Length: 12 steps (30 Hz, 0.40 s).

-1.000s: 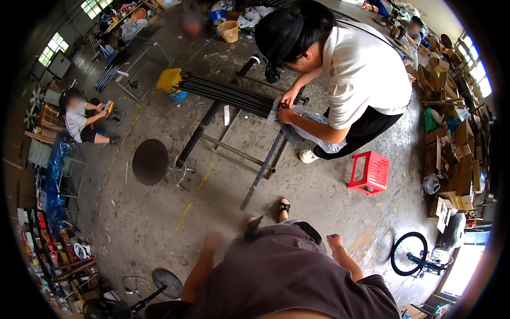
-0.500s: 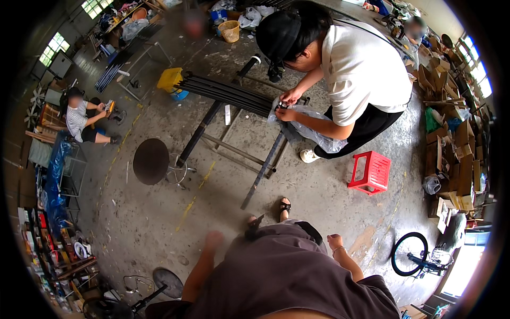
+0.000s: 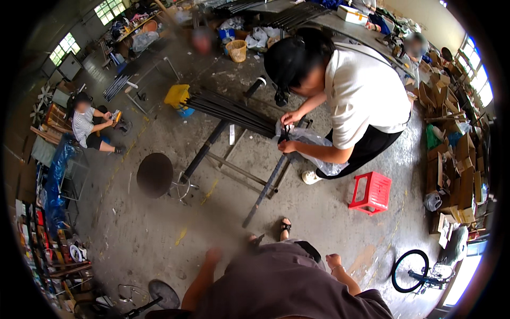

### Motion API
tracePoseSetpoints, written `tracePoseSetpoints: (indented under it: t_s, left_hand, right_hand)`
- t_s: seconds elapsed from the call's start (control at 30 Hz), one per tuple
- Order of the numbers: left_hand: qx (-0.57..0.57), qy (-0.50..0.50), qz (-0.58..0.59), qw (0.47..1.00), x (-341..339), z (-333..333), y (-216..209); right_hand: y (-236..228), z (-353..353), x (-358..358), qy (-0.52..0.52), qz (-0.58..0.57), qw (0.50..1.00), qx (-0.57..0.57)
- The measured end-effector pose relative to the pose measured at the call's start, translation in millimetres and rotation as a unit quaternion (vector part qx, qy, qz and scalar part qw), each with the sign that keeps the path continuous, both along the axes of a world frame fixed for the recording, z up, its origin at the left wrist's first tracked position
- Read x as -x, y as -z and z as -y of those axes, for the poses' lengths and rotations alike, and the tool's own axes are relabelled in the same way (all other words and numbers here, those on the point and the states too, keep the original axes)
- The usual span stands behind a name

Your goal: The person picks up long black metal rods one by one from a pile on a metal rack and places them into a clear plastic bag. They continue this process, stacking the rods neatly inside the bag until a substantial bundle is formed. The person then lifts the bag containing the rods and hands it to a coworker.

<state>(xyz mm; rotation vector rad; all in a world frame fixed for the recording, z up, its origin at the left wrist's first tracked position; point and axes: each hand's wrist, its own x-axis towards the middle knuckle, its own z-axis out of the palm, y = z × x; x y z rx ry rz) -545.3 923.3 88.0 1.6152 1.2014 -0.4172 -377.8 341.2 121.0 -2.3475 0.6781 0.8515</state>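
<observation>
My left hand (image 3: pixel 212 256) hangs beside my body on the left, smeared, its fingers not clear. On the other side my right hand (image 3: pixel 333 260) is loosely curled with nothing visible in it. Neither touches anything. In front of me stands a metal frame (image 3: pixel 239 171), bearing a bundle of long black tubes (image 3: pixel 231 111). At the tubes' right end, a co-worker (image 3: pixel 369 93) in a white top bends over and handles a small dark piece. Clear plastic wrap (image 3: pixel 319 151) hangs from there under the co-worker's forearm.
A red plastic stool (image 3: pixel 376 191) stands at the right, a dark round stool (image 3: pixel 155 175) at the left. Past the frame is a yellow bucket (image 3: pixel 177 95). A bicycle (image 3: pixel 410 271) stands at lower right, near stacked cardboard boxes (image 3: pixel 457 159). Another person (image 3: pixel 85 125) sits far left.
The whole scene sits lower in the picture as my view tilts up. The co-worker's upper hand has lifted slightly off the other at the tube ends. My hands stay at my sides.
</observation>
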Motion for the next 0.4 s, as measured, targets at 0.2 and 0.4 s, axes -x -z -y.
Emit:
tracePoseSetpoints:
  t_s: [0.2, 0.4]
  left_hand:
    - [0.054, -0.073, 0.017, 0.996, -32, 30, -82]
    - [0.065, -0.077, 0.009, 0.995, -31, 29, -74]
  right_hand:
    - [-8, -2, -4, 0.034, 0.008, 0.999, 0.004]
    - [-9, -1, -8, 0.036, 0.001, 0.999, 0.011]
